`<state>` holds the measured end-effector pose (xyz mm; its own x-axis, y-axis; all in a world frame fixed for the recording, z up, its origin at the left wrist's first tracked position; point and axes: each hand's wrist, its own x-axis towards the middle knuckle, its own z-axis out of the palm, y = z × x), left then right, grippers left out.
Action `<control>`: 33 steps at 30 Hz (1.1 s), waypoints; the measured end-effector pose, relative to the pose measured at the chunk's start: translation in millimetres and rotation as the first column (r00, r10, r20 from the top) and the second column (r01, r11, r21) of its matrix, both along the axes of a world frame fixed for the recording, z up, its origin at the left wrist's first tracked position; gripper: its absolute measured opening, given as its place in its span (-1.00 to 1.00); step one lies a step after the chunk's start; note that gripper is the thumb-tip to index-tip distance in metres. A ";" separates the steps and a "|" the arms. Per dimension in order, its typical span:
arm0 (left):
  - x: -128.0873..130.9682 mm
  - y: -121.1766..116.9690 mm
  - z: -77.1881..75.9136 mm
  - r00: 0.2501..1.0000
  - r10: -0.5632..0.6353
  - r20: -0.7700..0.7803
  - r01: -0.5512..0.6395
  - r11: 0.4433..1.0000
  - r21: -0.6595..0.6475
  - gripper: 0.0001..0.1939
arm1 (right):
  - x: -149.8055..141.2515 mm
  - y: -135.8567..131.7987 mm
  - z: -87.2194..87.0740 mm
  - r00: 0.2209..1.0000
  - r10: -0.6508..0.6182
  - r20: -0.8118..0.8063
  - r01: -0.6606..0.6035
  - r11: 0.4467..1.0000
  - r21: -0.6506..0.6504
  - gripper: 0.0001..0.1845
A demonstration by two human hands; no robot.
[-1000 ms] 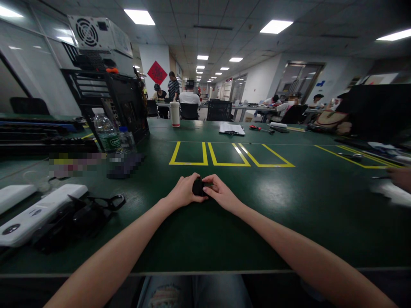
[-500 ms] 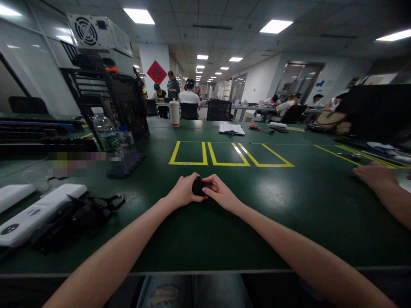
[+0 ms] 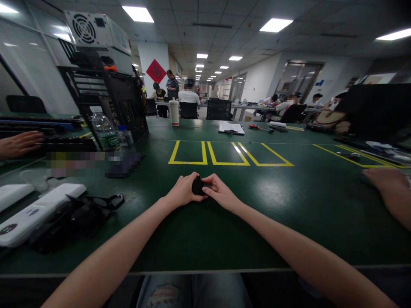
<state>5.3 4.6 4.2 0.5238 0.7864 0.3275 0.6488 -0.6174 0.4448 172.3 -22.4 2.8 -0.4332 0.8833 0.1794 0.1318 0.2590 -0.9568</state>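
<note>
My left hand [image 3: 183, 189] is closed round a small black object [image 3: 197, 185] with a rounded outline, its thumb below and fingers above. My right hand [image 3: 220, 191] meets it from the other side, thumb and fingers pinched together at the object's right edge. Fingers cover much of the object, so its exact kind is not clear. Both hands are low over the green tabletop [image 3: 205, 239], just in front of yellow tape outlines [image 3: 228, 164].
A clipboard [image 3: 231, 128], white cup [image 3: 174, 113] and red-handled screwdriver [image 3: 254, 127] lie farther back. Left are a water bottle [image 3: 105, 130], computer case [image 3: 123, 100], white device [image 3: 48, 209] and black glasses [image 3: 111, 202]. Other people's hands show at left [image 3: 21, 144] and right [image 3: 390, 186].
My hands and the black object stay nearly in place. Another person's hand has come into view at the left edge; the one at the right has shifted slightly right.
</note>
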 end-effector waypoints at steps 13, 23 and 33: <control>-0.1 1.3 -2.1 1.000 -0.002 0.004 0.002 1.000 -0.008 -0.45 | 1.5 3.8 -4.6 1.000 0.017 -0.020 -0.017 1.000 -0.003 -0.73; 0.2 1.8 -2.3 1.000 -0.006 0.005 0.006 1.000 -0.019 -0.45 | 0.8 6.7 -7.3 0.999 -0.021 0.036 0.020 1.000 0.015 -0.67; -1.3 1.8 -3.4 1.000 -0.011 0.000 0.011 1.000 0.006 -0.45 | 1.4 1.3 -0.9 1.000 -0.016 -0.001 0.016 1.000 0.005 -0.78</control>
